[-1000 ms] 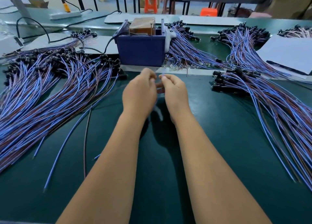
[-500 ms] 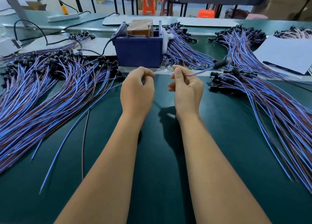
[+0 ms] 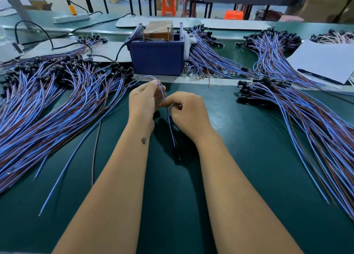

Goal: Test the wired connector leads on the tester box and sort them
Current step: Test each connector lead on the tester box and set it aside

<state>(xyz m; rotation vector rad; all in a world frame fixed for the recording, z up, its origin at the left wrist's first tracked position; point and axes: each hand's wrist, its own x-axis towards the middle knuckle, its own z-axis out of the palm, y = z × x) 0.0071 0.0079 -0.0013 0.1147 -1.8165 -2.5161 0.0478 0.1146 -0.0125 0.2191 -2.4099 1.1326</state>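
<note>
Green matting covers the workbench (image 3: 249, 158), with orange stools and table legs far behind. Both hands meet near the middle: the left hand (image 3: 142, 102) pinches the upper part of a single blue-and-brown lead (image 3: 162, 94) at its fingertips, and the right hand (image 3: 188, 113), fingers curled, grips the same lead lower down, its end hanging toward the mat. Just beyond stands the blue tester box (image 3: 158, 56). Big fans of leads lie left (image 3: 47, 104) and right (image 3: 306, 115).
</note>
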